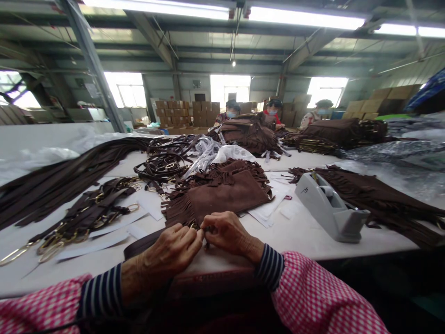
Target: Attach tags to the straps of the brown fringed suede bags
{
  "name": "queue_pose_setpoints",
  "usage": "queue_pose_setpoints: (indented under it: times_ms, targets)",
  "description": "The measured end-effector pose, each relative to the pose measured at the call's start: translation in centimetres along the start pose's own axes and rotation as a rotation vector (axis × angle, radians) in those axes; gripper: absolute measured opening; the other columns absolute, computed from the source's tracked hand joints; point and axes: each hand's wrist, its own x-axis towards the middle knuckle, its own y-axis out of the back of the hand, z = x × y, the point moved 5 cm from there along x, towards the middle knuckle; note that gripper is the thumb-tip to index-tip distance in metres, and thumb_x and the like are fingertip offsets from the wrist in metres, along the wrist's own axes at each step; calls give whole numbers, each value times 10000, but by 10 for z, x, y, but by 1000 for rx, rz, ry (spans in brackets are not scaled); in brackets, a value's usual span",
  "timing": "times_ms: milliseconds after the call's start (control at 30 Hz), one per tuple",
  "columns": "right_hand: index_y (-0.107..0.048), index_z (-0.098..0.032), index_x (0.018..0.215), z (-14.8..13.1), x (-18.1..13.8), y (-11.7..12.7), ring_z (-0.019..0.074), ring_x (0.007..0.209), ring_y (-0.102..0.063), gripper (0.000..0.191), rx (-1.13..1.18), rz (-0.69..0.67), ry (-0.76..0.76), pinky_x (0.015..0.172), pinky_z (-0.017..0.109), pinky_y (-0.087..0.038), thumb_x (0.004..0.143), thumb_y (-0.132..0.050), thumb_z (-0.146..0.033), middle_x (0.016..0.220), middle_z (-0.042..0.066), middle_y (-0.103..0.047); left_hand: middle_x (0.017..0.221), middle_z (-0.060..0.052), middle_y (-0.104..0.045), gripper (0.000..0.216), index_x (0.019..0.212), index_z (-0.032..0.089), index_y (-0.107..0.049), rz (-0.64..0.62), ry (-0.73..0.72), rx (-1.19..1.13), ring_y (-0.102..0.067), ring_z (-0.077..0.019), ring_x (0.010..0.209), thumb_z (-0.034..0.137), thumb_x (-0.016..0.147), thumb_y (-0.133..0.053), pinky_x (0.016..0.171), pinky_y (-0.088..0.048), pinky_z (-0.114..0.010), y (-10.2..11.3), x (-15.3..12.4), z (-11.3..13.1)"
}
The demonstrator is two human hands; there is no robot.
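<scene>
My left hand [174,253] and my right hand [227,234] meet at the near edge of a brown suede fringed bag [222,195] that lies on the white table [306,232]. Both hands have their fingers pinched together on a small metal fitting at the bag's edge, with a dark brown strap [141,243] running out to the left under my left hand. The fitting itself is mostly hidden by my fingers.
A grey tape dispenser [328,206] stands right of the bag. Bundles of brown straps with gold clasps [86,213] lie at the left, long straps [62,178] behind them. More fringed bags [368,195] pile at right. Three people sit at the far end.
</scene>
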Motion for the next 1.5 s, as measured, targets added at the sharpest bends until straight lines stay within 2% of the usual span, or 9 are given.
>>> queue_pose_setpoints:
  times_ms: [100,200,333,500,700,1000,1200,1333,1500]
  targets:
    - [-692,-195,871,2,-5,0,127,666,-602,50,-46,30,19,615,211,-363,824,-676,-201,771,10,-678,872,-67,-680,275,991,157,-666,-46,231,-346,-622,-192,746,145,977,-392,682,-475,-310,3,0,-6]
    - [-684,-192,862,3,-8,0,115,655,-581,36,-96,37,29,596,214,-333,868,-649,-195,785,10,-664,779,-22,-647,373,782,177,-616,-71,670,-891,-627,-172,704,441,982,-444,640,-460,-272,-1,-2,-20]
    - [-678,-186,847,0,-11,-2,100,612,-532,81,-190,25,49,562,223,-289,897,-617,-205,786,11,-640,755,-20,-662,502,893,174,-580,-114,1112,-1467,-638,-166,546,668,872,-491,481,-411,-235,-22,-5,-27]
    - [-675,-186,819,-4,-11,-4,95,582,-495,116,-254,32,53,547,231,-270,899,-591,-189,751,0,-599,748,-119,-730,561,839,108,-684,-350,1018,-1731,-616,-125,529,661,796,-600,468,-365,-180,-38,3,-15]
    - [-679,-184,815,-1,-10,-8,102,598,-512,97,-246,64,60,554,227,-296,879,-606,-188,747,1,-597,602,-18,-635,517,697,121,-628,-189,1161,-1845,-485,-55,445,599,603,-803,439,-303,-150,-49,4,-11]
    - [-713,-177,862,1,-8,-6,113,646,-583,32,-156,44,-11,584,214,-356,846,-692,-196,785,9,-643,482,43,-477,486,633,114,-616,-89,1068,-1832,-315,-30,385,580,646,-754,404,-137,-189,-45,4,-10]
    - [-738,-203,956,1,-6,1,132,714,-635,104,-99,31,-74,636,213,-421,861,-714,-237,851,21,-684,455,61,-493,526,683,147,-616,32,1179,-1704,-284,-33,301,648,569,-727,350,-115,-192,-55,4,-15]
    - [-685,-217,1167,-8,-27,60,138,766,-644,297,-45,180,-73,712,234,-476,874,-673,-174,950,38,-691,496,38,-531,499,687,133,-629,28,1174,-1668,-351,-42,342,620,617,-715,348,-178,-166,-54,4,-11]
    - [-734,-199,1048,12,-96,220,162,754,-629,227,-197,542,-345,621,248,-473,876,-654,-324,943,63,-704,536,23,-552,562,722,125,-657,35,1166,-1620,-392,-42,374,668,597,-729,354,-220,-143,-54,-2,-12]
